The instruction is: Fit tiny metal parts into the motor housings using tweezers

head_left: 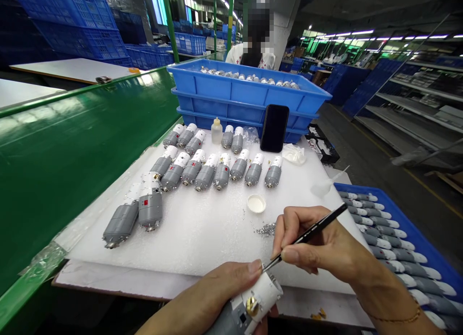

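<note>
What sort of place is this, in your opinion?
Probably a factory floor for motor assembly: rows of grey-and-white motors on a white foam board, stacked blue plastic crates, and a long green bench.

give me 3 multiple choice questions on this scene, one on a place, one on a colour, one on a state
1. Where is the phone?
A) propped against the stacked crates
B) on the floor
C) in a hand

2. What colour is the body of the motor in the left hand?
A) red
B) white
C) grey

3. What is the right hand doing?
A) lying open
B) pinching a thin black tool
C) holding a bottle

Answers:
1. A, it stands upright against the crate front.
2. C, grey housing shows beyond the white end.
3. B, thumb and fingers close around the tool's shaft.
</note>
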{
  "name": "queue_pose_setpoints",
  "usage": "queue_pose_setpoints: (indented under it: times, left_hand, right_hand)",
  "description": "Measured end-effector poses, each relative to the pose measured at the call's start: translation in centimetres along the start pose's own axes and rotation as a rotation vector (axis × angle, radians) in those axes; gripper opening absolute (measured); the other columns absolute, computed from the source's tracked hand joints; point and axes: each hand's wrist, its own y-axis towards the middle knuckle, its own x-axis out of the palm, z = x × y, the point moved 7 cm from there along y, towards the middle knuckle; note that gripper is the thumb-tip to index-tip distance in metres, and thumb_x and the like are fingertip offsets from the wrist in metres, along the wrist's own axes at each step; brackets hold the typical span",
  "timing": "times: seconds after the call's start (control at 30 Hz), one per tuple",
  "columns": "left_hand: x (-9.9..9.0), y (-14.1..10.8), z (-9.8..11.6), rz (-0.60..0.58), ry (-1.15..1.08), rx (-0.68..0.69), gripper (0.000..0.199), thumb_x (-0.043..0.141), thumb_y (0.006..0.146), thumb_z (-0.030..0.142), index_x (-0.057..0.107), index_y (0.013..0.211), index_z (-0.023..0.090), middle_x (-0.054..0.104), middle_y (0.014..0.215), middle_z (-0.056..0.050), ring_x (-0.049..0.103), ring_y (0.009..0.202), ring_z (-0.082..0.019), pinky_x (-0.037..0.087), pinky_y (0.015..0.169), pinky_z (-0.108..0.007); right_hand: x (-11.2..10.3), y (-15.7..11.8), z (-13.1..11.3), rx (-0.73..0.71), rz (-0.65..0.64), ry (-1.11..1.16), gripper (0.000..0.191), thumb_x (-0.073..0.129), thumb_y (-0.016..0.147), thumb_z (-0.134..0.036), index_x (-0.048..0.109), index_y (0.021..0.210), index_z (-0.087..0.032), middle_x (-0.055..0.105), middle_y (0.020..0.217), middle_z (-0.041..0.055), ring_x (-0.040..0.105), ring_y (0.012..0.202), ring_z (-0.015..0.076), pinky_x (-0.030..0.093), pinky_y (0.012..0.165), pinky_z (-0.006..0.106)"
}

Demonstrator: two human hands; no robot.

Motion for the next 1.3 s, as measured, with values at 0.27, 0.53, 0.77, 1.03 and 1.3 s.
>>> queue_pose_setpoints:
  times: [0.27,0.53,0.77,1.03,1.3]
  left_hand:
    - [-0.3,-0.1,-0.2,0.024,-0.073,0.018,0.058,0.053,0.085,0.068,0.069,0.069,0.014,0.055,0.048,-0.001,0.040,0.039,-0.010,0.021,0.036,-0.022]
    - [0.3,0.0,-0.1,-0.051,-0.128,0.032,0.061,0.051,0.090,0.064,0.071,0.068,0.011,0.057,0.050,-0.002,0.043,0.041,-0.008,0.022,0.037,-0.021]
    - [0.1,0.2,0.1,-0.048,-0.164,0.067,0.063,0.050,0.090,0.067,0.071,0.071,0.011,0.057,0.049,-0.003,0.043,0.039,-0.009,0.023,0.036,-0.020]
    - [-0.3,0.6,-0.2,-0.122,-0.236,0.059,0.057,0.063,0.081,0.067,0.072,0.076,0.010,0.059,0.048,-0.002,0.045,0.039,-0.010,0.026,0.035,-0.020]
    - [-0.9,-1.9,-1.3,0.029,-0.370,0.085,0.049,0.062,0.088,0.058,0.074,0.084,0.011,0.064,0.065,-0.004,0.052,0.055,-0.010,0.044,0.056,-0.017]
  right_hand:
    - [-0.6,-1.0,-1.0,-0.106,0.088,0.044,0.015,0.077,0.084,-0.025,0.063,0.083,-0.018,0.070,0.087,0.0034,0.047,0.049,0.0021,0.033,0.042,0.014]
    - [-0.3,-2.0,-1.2,-0.126,0.155,0.033,0.015,0.076,0.085,-0.027,0.063,0.083,-0.019,0.069,0.087,0.0037,0.046,0.048,0.0033,0.032,0.041,0.016]
    - [-0.8,-2.5,-1.0,-0.124,0.243,0.034,0.020,0.079,0.082,-0.032,0.064,0.081,-0.018,0.067,0.084,0.0051,0.041,0.048,0.0041,0.031,0.041,0.018]
    - [-0.9,-3.6,-0.2,-0.114,0.350,0.085,0.021,0.080,0.081,-0.033,0.063,0.081,-0.020,0.064,0.084,0.0030,0.038,0.049,0.0039,0.028,0.043,0.019]
    - [-0.9,-4.6,-0.1,-0.194,0.336,-0.039,0.014,0.076,0.084,-0.029,0.064,0.086,-0.024,0.063,0.083,0.0037,0.038,0.049,0.0056,0.029,0.042,0.020]
